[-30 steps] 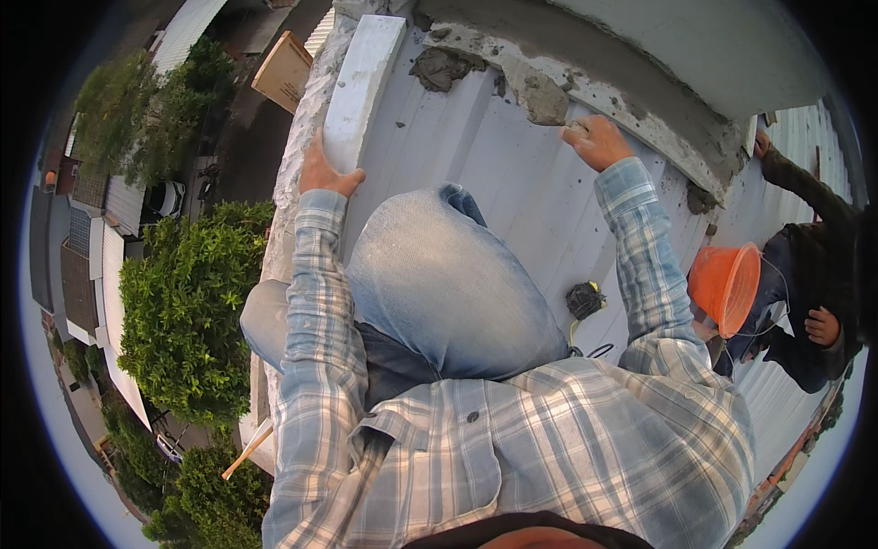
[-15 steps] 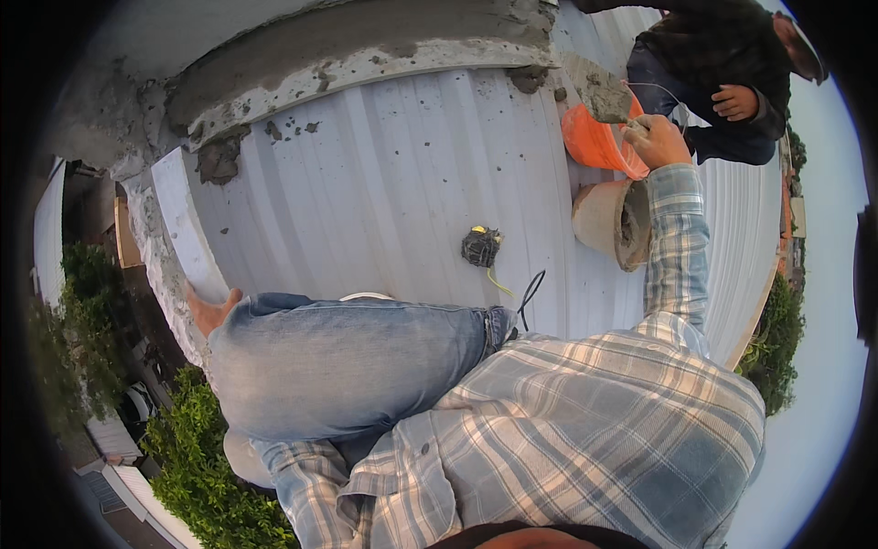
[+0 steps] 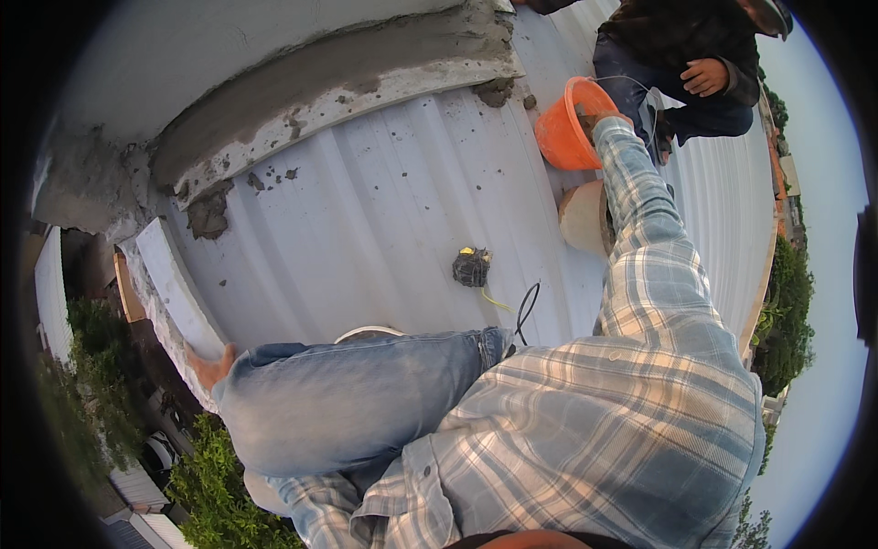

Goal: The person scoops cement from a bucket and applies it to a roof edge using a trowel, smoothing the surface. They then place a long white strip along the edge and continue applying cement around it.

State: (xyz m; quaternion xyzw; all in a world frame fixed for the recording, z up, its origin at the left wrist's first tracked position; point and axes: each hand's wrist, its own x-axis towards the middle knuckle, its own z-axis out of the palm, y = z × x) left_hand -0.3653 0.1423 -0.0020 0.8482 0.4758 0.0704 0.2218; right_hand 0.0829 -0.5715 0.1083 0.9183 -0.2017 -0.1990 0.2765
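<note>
My right arm reaches far out to an orange bucket (image 3: 560, 130). My right hand (image 3: 599, 121) is down at its mouth, closed round a trowel handle; the trowel's blade is hidden inside the bucket. By my bent knee, my left hand (image 3: 210, 366) is closed on the near end of a flat white board (image 3: 178, 279), partly hidden by the jeans. The board lies along the rough left edge of the roof. Just below the orange bucket, a mortar-stained bucket (image 3: 583, 218) is partly covered by my right sleeve.
Across the top runs a wet-mortared ledge (image 3: 311, 128) with mortar lumps (image 3: 210, 210) below it. On the ribbed metal roof (image 3: 366, 220) lies a black bundle (image 3: 472, 267) with a yellow cord. A co-worker (image 3: 681, 69) crouches beyond the buckets. Trees lie past the roof's left edge.
My right hand has gone from above the orange bucket, with the mortar-loaded trowel in plain sight, down into the bucket's mouth. My left hand keeps hold of the board. The whole view has shifted slightly.
</note>
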